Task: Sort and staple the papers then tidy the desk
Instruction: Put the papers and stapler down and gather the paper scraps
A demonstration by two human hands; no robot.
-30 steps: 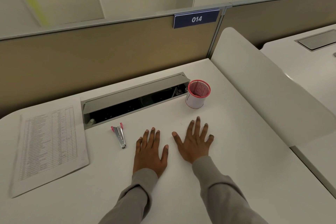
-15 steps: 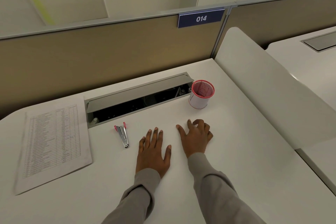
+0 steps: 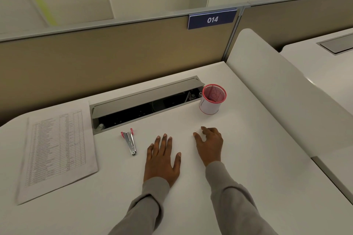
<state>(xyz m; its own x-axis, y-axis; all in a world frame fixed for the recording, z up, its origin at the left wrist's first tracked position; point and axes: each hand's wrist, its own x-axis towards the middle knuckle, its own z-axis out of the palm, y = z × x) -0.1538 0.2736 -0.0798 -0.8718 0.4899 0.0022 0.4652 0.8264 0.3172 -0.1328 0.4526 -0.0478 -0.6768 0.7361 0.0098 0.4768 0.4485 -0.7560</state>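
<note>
On desk (image 3: 257,168), stapler (image 3: 129,143) lies near-far, pink end away; left hand (image 3: 162,160) flat, right hand (image 3: 210,145) curled, empty.

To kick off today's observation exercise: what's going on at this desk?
A person's left hand lies flat on the white desk. The right hand curls its fingers against the surface; whether they pinch anything is too small to tell. The stapler and the printed papers lie untouched to the left. A red mesh cup stands beside the open cable tray.

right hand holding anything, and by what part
Cannot tell: the right hand curls its fingers on the desk, anything pinched too small to see. The left hand lies flat, holding nothing.
</note>
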